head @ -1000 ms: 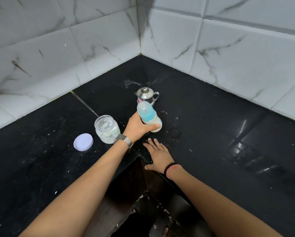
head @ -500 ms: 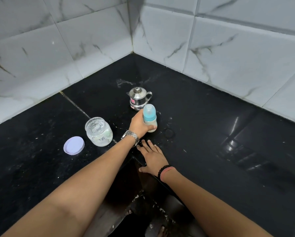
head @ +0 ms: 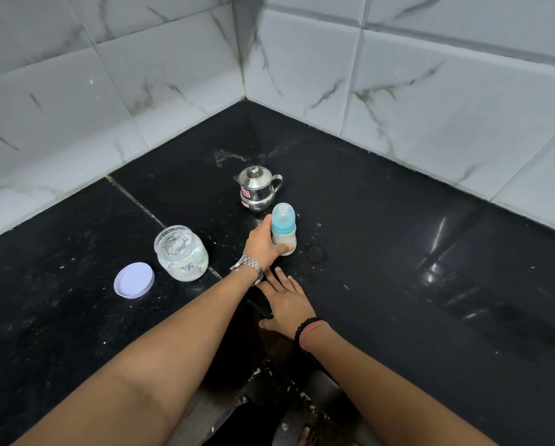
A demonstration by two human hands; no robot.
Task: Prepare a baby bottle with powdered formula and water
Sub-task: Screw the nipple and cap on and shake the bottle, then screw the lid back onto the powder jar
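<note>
A baby bottle (head: 283, 227) with a blue collar, a clear cap and milky liquid stands upright on the black counter (head: 398, 268). My left hand (head: 263, 244), with a metal watch on its wrist, grips the bottle's lower body from the left. My right hand (head: 286, 300) lies flat on the counter's inner corner, fingers spread, holding nothing. An open glass jar (head: 181, 252) with white powder stands to the left, its lilac lid (head: 134, 280) lying beside it. A small steel lidded jug (head: 257, 188) stands just behind the bottle.
White marble-look wall tiles (head: 430, 91) close the counter at the back on both sides. White specks are scattered over the counter. Below the counter's inner corner, the floor and a bare foot (head: 305, 436) show.
The bottle was tilted and raised in my left hand a second ago; it now stands upright on the counter. My right hand stays flat in place.
</note>
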